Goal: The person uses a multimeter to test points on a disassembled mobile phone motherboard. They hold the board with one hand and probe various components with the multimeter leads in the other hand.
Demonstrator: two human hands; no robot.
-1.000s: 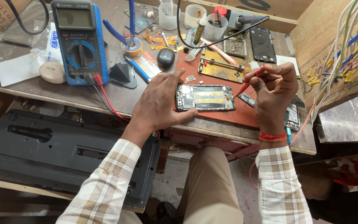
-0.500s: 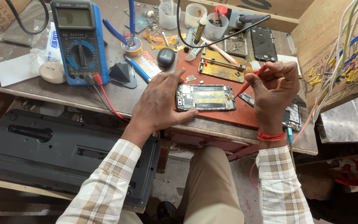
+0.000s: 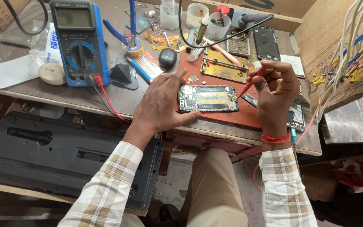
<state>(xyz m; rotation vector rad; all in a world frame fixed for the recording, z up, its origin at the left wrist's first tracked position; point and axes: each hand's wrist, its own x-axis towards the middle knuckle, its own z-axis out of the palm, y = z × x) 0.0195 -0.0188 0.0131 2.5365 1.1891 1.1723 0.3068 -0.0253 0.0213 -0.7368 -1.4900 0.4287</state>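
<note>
Head view, looking down on a cluttered repair bench. Compared with the two earlier frames, almost nothing has shifted: both hands sit in the same places and the opened phone has not moved on its mat. Reading: the work is in a steady hold, not a change of step.

Opened phone: lies flat, back cover off, board and yellowish inner parts exposed, long axis across the bench, on the red work mat near the bench's front edge.

Left hand: rests palm-down at the phone's left end, fingers spread, thumb along the lower left edge and fingertips touching the upper left corner. It pins the phone down rather than closing round it; nothing is clasped in it.

Right hand: curled shut around a slim red-handled tool, held pen-fashion. The tool slants down and left, its tip just beside the phone's right end; whether it touches the frame I cannot tell.

Surroundings: blue multimeter at upper left with red and black leads trailing off the bench; a black phone back cover at the far side; a bundle of coloured wires on the right wall; a black plastic panel below the bench at left.
</note>
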